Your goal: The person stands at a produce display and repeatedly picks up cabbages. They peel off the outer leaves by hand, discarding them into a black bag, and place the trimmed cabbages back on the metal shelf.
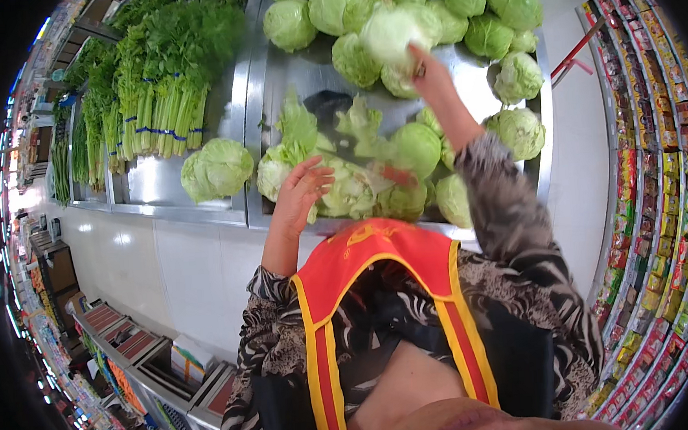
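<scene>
My right hand (427, 74) grips a pale green cabbage (391, 33) above the far part of the metal display bin; both are motion-blurred. My left hand (304, 188) is empty with its fingers apart, beside a leafy cabbage (345, 191) at the bin's near edge. Between my hands, what looks like a knife with a red-orange handle (397, 175) rests on the near cabbages, its blade partly blurred. Loose cabbage leaves (297, 123) lie beyond my left hand. More torn leaves (362, 119) are to their right, near a round cabbage (415, 148).
Several cabbages (340, 7) are heaped at the bin's far side, others along its right edge. A single cabbage (217, 169) sits in the left bin, near bundled celery (167, 119). Shelves of packets (646, 226) stand right; a slatted metal stand (133, 346) is behind left.
</scene>
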`<state>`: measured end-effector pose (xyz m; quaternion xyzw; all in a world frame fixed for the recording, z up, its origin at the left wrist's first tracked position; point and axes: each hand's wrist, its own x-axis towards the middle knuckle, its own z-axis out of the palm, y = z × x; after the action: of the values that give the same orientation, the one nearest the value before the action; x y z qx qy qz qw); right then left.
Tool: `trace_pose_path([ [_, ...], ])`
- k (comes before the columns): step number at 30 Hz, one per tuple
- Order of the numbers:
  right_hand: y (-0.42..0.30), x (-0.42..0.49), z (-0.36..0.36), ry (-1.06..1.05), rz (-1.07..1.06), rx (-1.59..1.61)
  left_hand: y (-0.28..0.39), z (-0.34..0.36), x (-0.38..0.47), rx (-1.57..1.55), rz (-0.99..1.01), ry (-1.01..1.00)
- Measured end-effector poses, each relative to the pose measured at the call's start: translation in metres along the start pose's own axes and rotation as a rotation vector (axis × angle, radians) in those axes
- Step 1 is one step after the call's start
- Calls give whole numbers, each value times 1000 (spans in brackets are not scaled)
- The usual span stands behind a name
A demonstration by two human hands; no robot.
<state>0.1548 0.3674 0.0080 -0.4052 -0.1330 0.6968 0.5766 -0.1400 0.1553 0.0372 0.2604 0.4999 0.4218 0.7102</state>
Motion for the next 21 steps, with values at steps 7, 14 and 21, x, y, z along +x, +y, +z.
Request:
trace_pose_path([
  [7,-93,29,-24,-592,-257,-345,-26,-19,-22,-22,-92,138],
  [14,-23,30,-147,-278,69,-2049,-34,-20,-24,-13,-198,200],
  [21,19,6,-153,-103,95,-1744,-30,0,-3,81,-207,74],
])
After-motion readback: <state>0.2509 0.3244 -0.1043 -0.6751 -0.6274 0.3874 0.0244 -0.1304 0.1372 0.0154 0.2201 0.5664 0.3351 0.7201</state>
